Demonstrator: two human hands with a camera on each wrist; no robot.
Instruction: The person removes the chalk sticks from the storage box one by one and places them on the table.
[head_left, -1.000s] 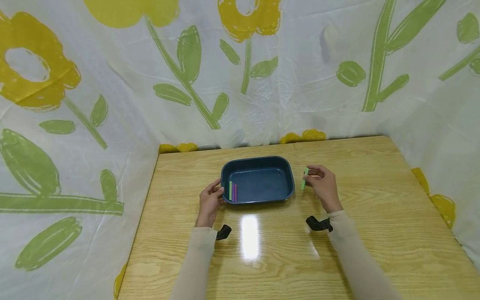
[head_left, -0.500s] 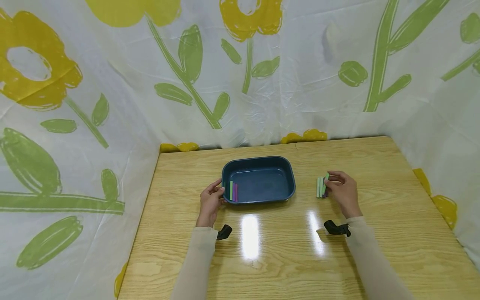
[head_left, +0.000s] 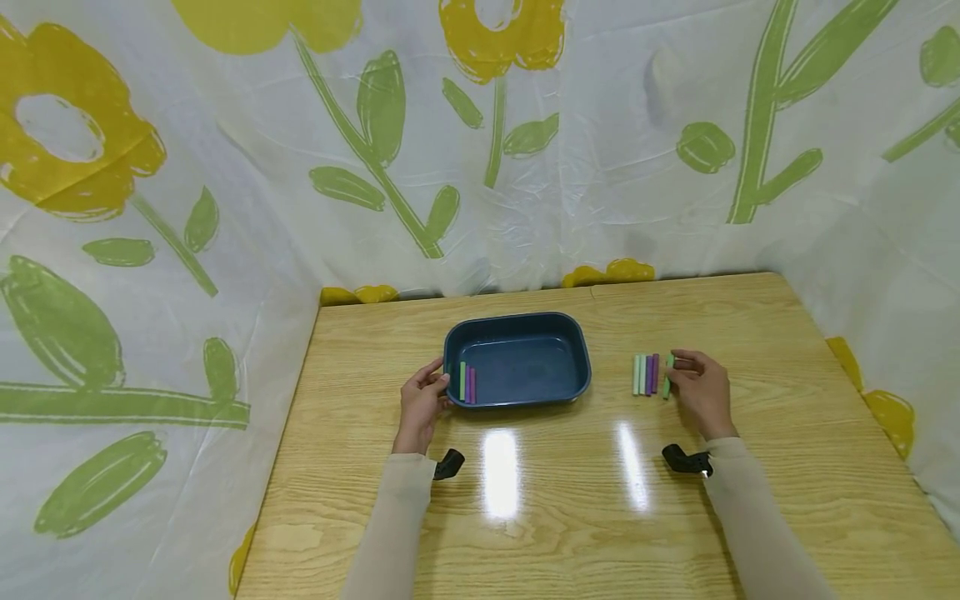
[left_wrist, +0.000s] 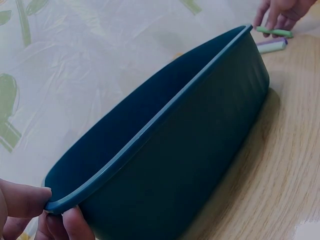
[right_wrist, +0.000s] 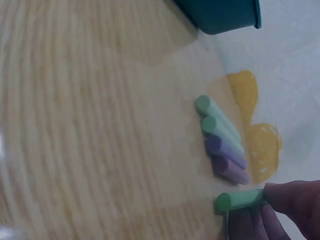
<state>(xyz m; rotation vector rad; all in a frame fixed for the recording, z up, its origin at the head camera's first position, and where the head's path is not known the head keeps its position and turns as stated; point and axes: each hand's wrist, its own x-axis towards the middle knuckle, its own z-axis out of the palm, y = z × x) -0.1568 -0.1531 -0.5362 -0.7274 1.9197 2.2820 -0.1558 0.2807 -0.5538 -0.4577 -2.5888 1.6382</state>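
Note:
My left hand [head_left: 423,404] pinches the left rim of a dark blue tray [head_left: 532,401], thumb over the edge and fingers beneath it. Inside, along the tray's left end, lie a green chalk stick [head_left: 462,382] and two purple ones. To the right of the tray, my right hand [head_left: 703,392] pinches a green chalk stick [right_wrist: 242,199] between thumb and fingers, low over the table. Just left of it, two pale green chalk sticks [right_wrist: 220,129] and two purple chalk sticks [right_wrist: 227,152] lie side by side in a row on the wood.
The wooden table [head_left: 555,533] meets a flower-printed cloth [head_left: 585,167] at its back and sides. A black wrist mount [head_left: 448,464] shows at the left wrist and another black mount [head_left: 684,460] at the right. Bright light reflections streak the tabletop.
My right hand has carried the green chalk stick rightward from beside the tray, past the row of chalk, and lowered it at the row's right end. My left hand stays on the tray rim.

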